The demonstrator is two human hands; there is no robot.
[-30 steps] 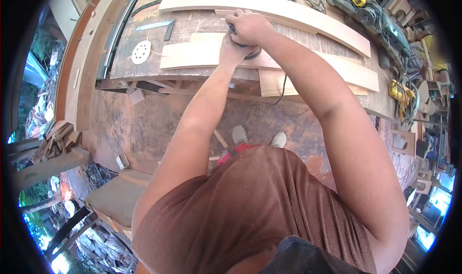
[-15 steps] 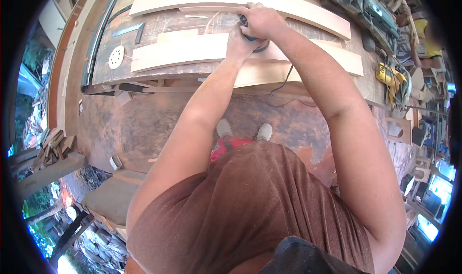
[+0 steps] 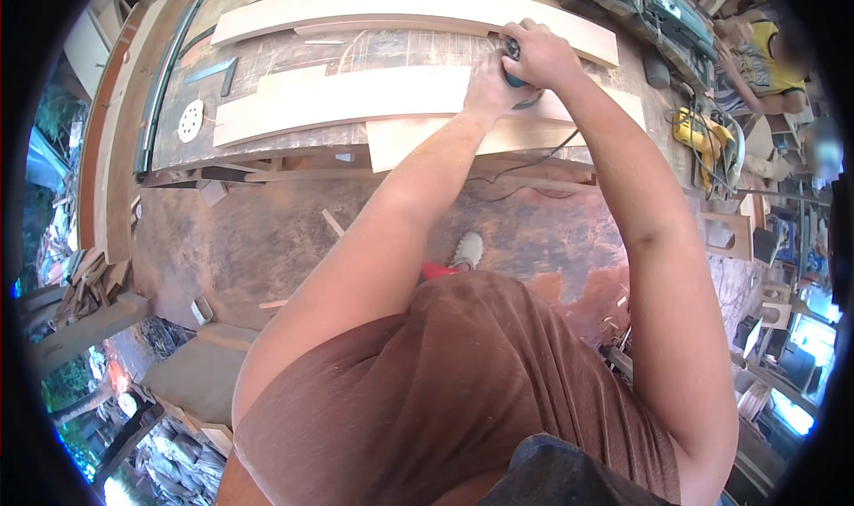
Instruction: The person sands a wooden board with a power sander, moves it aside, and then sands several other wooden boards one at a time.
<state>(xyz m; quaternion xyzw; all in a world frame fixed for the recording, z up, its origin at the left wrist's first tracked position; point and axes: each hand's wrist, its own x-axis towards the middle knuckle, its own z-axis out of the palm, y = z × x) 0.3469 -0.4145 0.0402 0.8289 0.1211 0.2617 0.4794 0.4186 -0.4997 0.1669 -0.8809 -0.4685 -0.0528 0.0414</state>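
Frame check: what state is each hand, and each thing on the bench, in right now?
right hand: closed over the sander
left hand: gripping the sander's side
sander: pad down on the near board
near board: flat on the bench
far board: flat, untouched
sanding disc: loose, flat on the bench
cord: hanging slack below the bench edge

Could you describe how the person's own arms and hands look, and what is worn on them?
The left arm and right arm are bare along their whole visible length. The left hand and right hand have no gloves; no watch or ring shows. A brown shirt covers the torso.
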